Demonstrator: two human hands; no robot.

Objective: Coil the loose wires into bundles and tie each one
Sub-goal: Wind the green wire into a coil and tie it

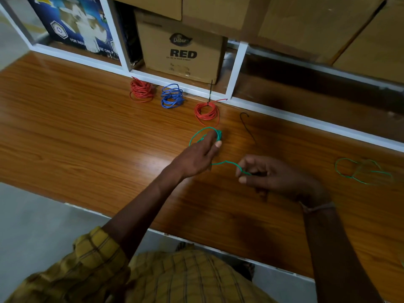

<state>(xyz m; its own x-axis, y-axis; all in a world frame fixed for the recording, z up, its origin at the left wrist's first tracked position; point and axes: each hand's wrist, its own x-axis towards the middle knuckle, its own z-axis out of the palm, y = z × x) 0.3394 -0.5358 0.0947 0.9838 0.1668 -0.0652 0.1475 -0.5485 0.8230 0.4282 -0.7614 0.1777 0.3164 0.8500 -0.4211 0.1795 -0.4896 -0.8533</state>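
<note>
Green wire (229, 164) stretches between left hand (197, 155) and right hand (269, 173).

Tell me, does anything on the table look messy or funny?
Yes: the loose green wire near the table's right edge sprawls in untidy loops, uncoiled. The blue bundle looks tangled beside the neater tied red coil.

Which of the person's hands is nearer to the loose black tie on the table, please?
Left. The left hand sits just left of the black tie; the right hand lies nearer the person, below it.

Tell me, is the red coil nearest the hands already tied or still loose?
Tied. The nearest red coil has a black tie cinched at its top, its tail sticking up.
</note>
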